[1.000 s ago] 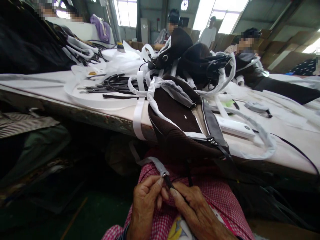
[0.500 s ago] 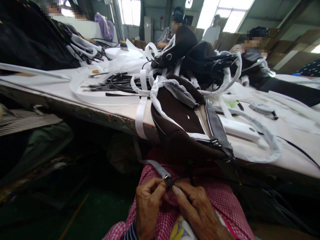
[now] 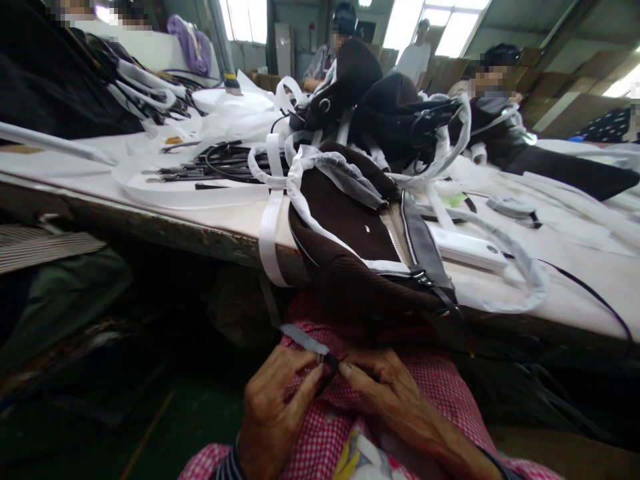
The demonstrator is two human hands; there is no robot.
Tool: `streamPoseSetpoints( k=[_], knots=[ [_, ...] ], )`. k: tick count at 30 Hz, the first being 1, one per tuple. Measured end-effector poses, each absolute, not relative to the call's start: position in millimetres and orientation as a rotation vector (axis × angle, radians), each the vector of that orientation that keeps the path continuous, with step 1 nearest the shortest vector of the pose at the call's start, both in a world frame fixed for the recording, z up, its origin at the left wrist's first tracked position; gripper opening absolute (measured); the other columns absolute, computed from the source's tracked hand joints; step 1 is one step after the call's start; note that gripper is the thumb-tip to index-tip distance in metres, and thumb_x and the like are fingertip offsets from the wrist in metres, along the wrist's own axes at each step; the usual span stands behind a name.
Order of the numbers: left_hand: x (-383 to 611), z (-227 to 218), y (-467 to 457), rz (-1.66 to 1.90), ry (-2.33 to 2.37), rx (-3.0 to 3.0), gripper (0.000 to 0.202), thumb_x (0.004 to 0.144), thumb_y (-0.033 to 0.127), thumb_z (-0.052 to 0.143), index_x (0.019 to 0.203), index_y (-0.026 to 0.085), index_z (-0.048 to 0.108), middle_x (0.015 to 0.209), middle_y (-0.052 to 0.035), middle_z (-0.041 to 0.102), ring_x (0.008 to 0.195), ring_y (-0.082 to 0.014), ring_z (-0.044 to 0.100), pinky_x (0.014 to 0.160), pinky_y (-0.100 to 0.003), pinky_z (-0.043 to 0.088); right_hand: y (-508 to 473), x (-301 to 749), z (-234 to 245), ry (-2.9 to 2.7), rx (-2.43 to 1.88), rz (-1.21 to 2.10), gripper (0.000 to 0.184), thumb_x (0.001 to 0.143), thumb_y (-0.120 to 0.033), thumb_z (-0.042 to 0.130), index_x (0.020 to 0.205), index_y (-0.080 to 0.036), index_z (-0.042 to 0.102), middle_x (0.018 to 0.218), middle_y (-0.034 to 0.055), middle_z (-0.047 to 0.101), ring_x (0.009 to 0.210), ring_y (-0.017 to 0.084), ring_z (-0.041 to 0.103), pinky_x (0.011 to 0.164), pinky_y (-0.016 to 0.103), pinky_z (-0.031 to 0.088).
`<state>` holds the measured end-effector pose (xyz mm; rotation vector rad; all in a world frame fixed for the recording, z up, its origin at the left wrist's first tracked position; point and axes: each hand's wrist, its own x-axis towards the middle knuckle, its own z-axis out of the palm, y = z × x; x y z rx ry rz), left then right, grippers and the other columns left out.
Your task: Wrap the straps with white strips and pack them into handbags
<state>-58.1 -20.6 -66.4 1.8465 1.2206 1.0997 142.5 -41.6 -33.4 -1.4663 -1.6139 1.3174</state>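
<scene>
Over my lap, my left hand (image 3: pixel 273 413) pinches the grey wrapped strap (image 3: pixel 300 339) just behind its small metal end. My right hand (image 3: pixel 395 400) pinches the black strap end (image 3: pixel 331 363) that meets it, fingertips almost touching the left ones. Both straps run up to the dark brown bag (image 3: pixel 360 247), which hangs over the table edge right above my knees. The bag has white paper wrapping on its trim and a zip along its top.
The long worktable (image 3: pixel 150 200) carries more brown bags (image 3: pixel 395 120), white strips, black straps (image 3: pixel 220 167) and a white box (image 3: pixel 465 248). Other people sit at the far side. Dark floor and bundles lie at the left under the table.
The strap ends have sunk a little toward my lap, and my hands have drawn closer together around them. The view has shifted slightly left and down.
</scene>
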Motion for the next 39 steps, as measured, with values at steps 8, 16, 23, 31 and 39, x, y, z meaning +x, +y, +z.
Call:
streamPoseSetpoints(
  k=[8, 16, 23, 31, 39],
  knots=[
    [-63, -6, 41, 0.475, 0.539, 2.047, 0.028, 0.098, 0.036, 0.063, 0.123, 0.027, 0.071, 0.109, -0.0034, 0.077, 0.1, -0.02, 0.071, 0.093, -0.026, 0.052, -33, 186, 23, -1.454, -1.36, 1.586, 0.048, 0.094, -0.055, 0.06, 0.066, -0.016, 0.054, 0.061, -0.0047, 0.036, 0.056, 0.009, 0.028, 0.05, 0.024, 0.021],
    [-26, 21, 34, 0.596, 0.472, 2.231, 0.018, 0.098, 0.036, 0.062, 0.108, 0.03, 0.075, 0.098, 0.0001, 0.078, 0.087, -0.0168, 0.074, 0.08, -0.017, 0.051, -49, 213, 73, -1.436, -1.461, 1.451, 0.038, 0.09, -0.044, 0.066, 0.068, -0.013, 0.062, 0.058, -0.0049, 0.043, 0.053, 0.007, 0.032, 0.047, 0.022, 0.023],
    [-6, 39, 20, 0.647, 0.436, 2.317, 0.025, 0.099, 0.044, 0.056, 0.097, 0.026, 0.074, 0.083, -0.0014, 0.075, 0.073, -0.0177, 0.072, 0.07, -0.02, 0.053, -64, 214, 66, -1.373, -1.443, 1.444, 0.034, 0.089, -0.039, 0.066, 0.068, -0.014, 0.062, 0.057, -0.0059, 0.043, 0.052, 0.006, 0.031, 0.046, 0.021, 0.021],
    [4, 30, 31, 0.686, 0.435, 2.321, 0.036, 0.087, 0.043, 0.074, 0.121, 0.03, 0.073, 0.106, -0.0034, 0.08, 0.091, -0.0218, 0.076, 0.08, -0.02, 0.058, -64, 227, 68, -1.315, -1.451, 1.295, 0.03, 0.084, -0.034, 0.068, 0.064, -0.014, 0.063, 0.055, -0.0058, 0.045, 0.051, 0.006, 0.034, 0.047, 0.021, 0.026],
    [21, 22, 46, 0.373, 0.581, 1.868, 0.05, 0.088, 0.043, 0.073, 0.136, 0.032, 0.061, 0.127, -0.006, 0.071, 0.112, -0.0262, 0.069, 0.093, -0.029, 0.056, -72, 228, 50, -1.733, -1.47, 0.566, 0.025, 0.096, -0.022, 0.064, 0.12, -0.019, 0.071, 0.097, 0.0028, 0.074, 0.081, 0.013, 0.066, 0.074, 0.023, 0.048]
  ],
)
